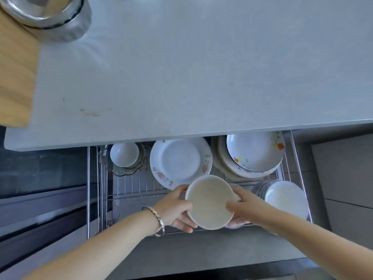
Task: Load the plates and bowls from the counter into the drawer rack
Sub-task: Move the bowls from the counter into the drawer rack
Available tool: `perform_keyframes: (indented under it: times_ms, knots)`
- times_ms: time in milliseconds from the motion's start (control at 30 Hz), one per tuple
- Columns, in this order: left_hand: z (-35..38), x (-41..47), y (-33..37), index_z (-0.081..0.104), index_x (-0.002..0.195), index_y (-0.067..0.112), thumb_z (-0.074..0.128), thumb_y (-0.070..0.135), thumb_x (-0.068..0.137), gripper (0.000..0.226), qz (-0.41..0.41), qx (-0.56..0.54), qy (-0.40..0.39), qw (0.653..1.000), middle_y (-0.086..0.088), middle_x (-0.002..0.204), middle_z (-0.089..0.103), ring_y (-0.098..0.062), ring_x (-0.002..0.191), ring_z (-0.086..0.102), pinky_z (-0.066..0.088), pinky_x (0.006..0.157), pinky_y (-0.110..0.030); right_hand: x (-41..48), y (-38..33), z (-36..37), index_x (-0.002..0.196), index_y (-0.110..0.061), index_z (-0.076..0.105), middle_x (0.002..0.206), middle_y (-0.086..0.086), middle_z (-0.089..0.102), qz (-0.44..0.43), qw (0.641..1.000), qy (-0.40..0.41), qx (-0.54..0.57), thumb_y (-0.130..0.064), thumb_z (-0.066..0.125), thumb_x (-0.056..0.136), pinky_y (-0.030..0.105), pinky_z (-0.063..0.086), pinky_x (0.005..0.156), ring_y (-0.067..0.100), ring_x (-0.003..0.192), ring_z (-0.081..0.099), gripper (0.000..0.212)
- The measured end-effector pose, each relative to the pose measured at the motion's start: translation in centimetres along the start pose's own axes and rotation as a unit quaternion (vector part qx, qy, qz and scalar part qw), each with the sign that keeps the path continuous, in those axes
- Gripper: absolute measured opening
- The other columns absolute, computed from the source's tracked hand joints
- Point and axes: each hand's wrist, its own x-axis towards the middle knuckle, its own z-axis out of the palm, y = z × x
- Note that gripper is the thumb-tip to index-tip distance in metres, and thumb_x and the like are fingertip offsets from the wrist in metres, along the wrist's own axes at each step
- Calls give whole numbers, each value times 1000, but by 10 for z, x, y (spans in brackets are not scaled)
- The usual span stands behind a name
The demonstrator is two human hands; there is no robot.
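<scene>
Both hands hold a cream bowl point(209, 201) over the front middle of the wire drawer rack point(133, 188). My left hand point(173, 207) grips its left side with fingers curled under it. My right hand point(245, 205) grips its right rim. In the rack lie a floral plate point(177, 160), a floral bowl on stacked plates point(254, 152) at the back right, a small white bowl point(124, 154) on a glass dish at the back left, and white bowls point(284, 197) at the front right.
The grey counter point(201, 67) overhangs the back of the open drawer. A metal pot point(50, 15) and a wooden board point(16, 73) sit at its far left. The rack's front left wires are bare. A cabinet front point(343, 168) stands to the right.
</scene>
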Motion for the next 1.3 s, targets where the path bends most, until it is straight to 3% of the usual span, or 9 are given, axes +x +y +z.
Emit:
perform_keyframes:
  times_ms: [133,200,300,433,600,700,867,1067,1300]
  knots:
    - [3,49,-46,31,137,21,35,-8,89,56,-51,55,116,990,-8,115,41,-35,94,51,58,72,-49,56,31,27,136,-24,37,85,1,51,20,997,-6,-70,-5,45,85,37,60,72,24,73,61,55]
    - [0,72,-62,37,132,18,36,-6,88,50,-54,104,175,978,-8,116,44,-33,99,45,55,80,-55,79,41,35,139,-20,33,96,5,51,30,995,-16,-88,-2,44,86,43,58,79,30,89,59,58]
    - [-5,99,-74,38,132,21,40,1,88,49,-43,226,210,950,-13,115,56,-28,93,54,54,75,-36,105,56,41,141,-16,32,120,14,55,36,987,-8,-157,-8,49,86,47,54,88,36,105,61,58]
    - [-6,125,-81,38,134,27,38,-3,86,57,-31,251,203,946,-9,120,58,-22,88,49,42,71,-26,116,69,18,131,-16,51,115,9,66,-3,965,80,-250,-23,50,92,25,47,84,21,91,61,40]
    - [-3,146,-89,35,137,26,36,-3,86,58,-41,260,207,942,-10,118,58,-28,91,55,43,71,-27,125,83,-35,144,-20,33,149,2,30,-69,821,135,-551,-21,38,97,35,31,110,22,138,28,47]
    - [-2,155,-92,31,140,24,36,-2,87,59,-47,270,205,940,-12,127,56,-32,106,57,44,77,-29,139,84,-48,148,-24,21,152,2,24,-72,789,101,-602,-11,41,95,37,30,112,24,141,25,58]
    - [-8,160,-98,29,142,27,36,-1,89,60,-51,273,190,942,-11,132,52,-30,102,54,44,77,-29,160,68,-53,147,-30,24,133,14,48,-45,781,45,-621,-1,39,94,40,47,94,33,119,53,62]
    - [-9,165,-103,30,142,29,38,0,91,59,-49,278,203,938,-13,132,52,-33,109,55,47,80,-31,160,63,-59,139,-25,44,136,10,52,-80,795,62,-599,3,34,94,35,46,95,31,120,54,54]
    - [-10,165,-103,30,142,29,37,0,90,60,-49,276,194,940,-11,132,51,-34,110,55,50,83,-33,159,79,-73,135,-22,47,133,9,55,-46,800,90,-591,3,36,91,35,47,96,30,118,56,51]
